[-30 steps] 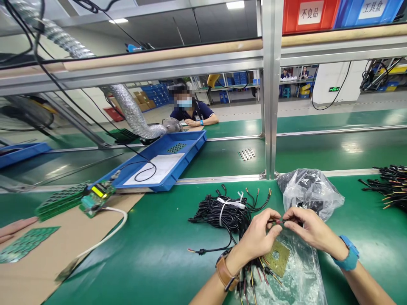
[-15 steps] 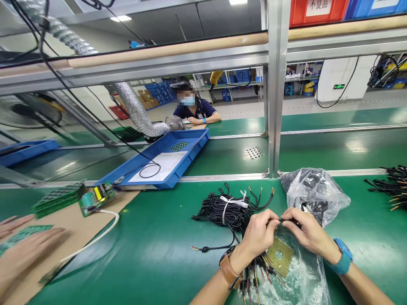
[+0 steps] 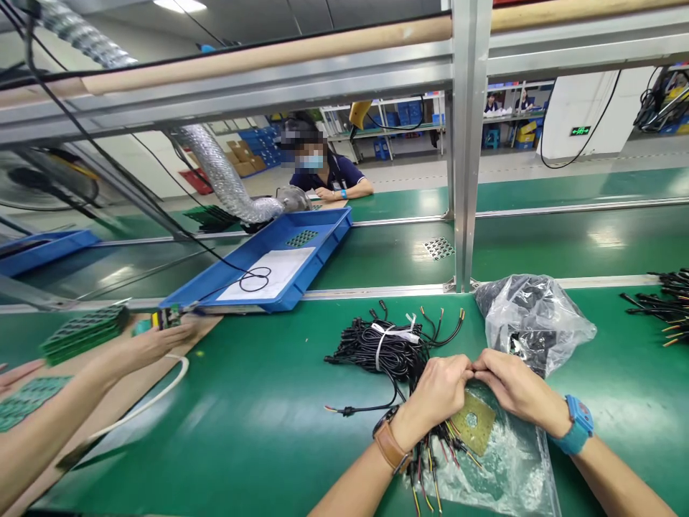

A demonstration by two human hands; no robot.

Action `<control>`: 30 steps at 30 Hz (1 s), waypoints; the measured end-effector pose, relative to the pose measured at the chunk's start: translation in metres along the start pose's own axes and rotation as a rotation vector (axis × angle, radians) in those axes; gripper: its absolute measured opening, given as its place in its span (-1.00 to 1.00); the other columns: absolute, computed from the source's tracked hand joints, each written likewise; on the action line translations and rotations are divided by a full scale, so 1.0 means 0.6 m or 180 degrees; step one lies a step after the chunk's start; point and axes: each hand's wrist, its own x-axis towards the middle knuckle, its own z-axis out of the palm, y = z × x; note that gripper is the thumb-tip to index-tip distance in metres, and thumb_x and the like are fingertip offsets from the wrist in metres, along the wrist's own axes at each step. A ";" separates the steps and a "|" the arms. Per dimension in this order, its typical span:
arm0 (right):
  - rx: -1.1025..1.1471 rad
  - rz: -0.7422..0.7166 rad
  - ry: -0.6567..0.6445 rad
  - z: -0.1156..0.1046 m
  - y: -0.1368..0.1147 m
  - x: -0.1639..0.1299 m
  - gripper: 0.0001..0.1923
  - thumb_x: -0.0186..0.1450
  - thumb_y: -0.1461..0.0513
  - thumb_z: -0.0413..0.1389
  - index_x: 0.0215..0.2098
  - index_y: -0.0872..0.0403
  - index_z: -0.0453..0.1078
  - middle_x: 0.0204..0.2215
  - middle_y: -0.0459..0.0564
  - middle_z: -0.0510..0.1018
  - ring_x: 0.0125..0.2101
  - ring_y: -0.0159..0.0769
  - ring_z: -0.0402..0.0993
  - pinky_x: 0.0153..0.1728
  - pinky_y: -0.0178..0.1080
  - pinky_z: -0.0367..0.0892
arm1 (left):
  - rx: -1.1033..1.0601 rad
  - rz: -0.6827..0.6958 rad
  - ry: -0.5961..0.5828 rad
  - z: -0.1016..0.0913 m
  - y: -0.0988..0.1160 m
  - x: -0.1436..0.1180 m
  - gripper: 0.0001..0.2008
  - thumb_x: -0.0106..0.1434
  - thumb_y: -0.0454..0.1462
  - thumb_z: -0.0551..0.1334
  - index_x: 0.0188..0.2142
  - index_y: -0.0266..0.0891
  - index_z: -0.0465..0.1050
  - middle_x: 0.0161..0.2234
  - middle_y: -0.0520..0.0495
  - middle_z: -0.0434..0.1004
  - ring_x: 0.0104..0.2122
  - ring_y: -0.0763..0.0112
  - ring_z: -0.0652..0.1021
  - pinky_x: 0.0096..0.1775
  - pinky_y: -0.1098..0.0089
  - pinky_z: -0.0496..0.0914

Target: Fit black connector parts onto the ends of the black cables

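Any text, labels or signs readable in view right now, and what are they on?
No words can be read.
Green exit sign on the far white wall: lit, lettering too small.
White sheet in the blue tray: print too faint.
Circuit board under a co-worker's hand: markings blurred.

Two blue plastic trays [image 3: 280, 262] [image 3: 43, 248], one crumpled clear plastic bag [image 3: 538, 316], one tied black wire bundle [image 3: 377, 345], two wristbands [image 3: 390, 446] [image 3: 575, 425].

left hand [image 3: 438, 391]: fingers curled, fingertips pinched, meeting the right hand's.
right hand [image 3: 514, 388]: fingers bent, fingertips pinched, near centre.
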 end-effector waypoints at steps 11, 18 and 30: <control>0.0257 -0.0117 0.0094 0.010 0.001 0.006 -0.79 0.53 0.26 -0.08 -0.20 0.04 0.36 -0.31 0.03 0.53 -0.32 -0.23 0.48 -0.28 -0.21 0.36 | -0.0994 -0.0493 -0.0217 -0.011 -0.001 0.011 -0.76 0.33 -0.42 0.09 -0.48 -0.23 0.33 -0.59 0.07 0.37 -0.59 0.49 0.35 -0.46 0.45 0.16; 0.0453 0.0172 0.0226 0.002 0.007 0.006 -0.86 0.48 0.20 0.06 -0.11 0.06 0.43 -0.28 0.02 0.57 -0.30 -0.23 0.50 -0.26 -0.22 0.38 | -0.1641 -0.0718 -0.0192 -0.031 -0.005 0.021 -0.95 0.30 -0.35 0.19 -0.28 -0.27 0.42 -0.45 0.05 0.49 -0.45 0.47 0.46 -0.39 0.51 0.27; 0.0578 0.0066 0.0465 0.030 0.009 0.007 -0.84 0.50 0.20 -0.01 -0.22 0.04 0.37 -0.32 0.02 0.56 -0.33 -0.24 0.50 -0.28 -0.23 0.38 | -0.1649 -0.0808 0.0265 0.006 -0.012 0.011 -0.83 0.24 -0.40 0.16 -0.47 -0.28 0.45 -0.56 0.03 0.47 -0.55 0.50 0.42 -0.44 0.51 0.25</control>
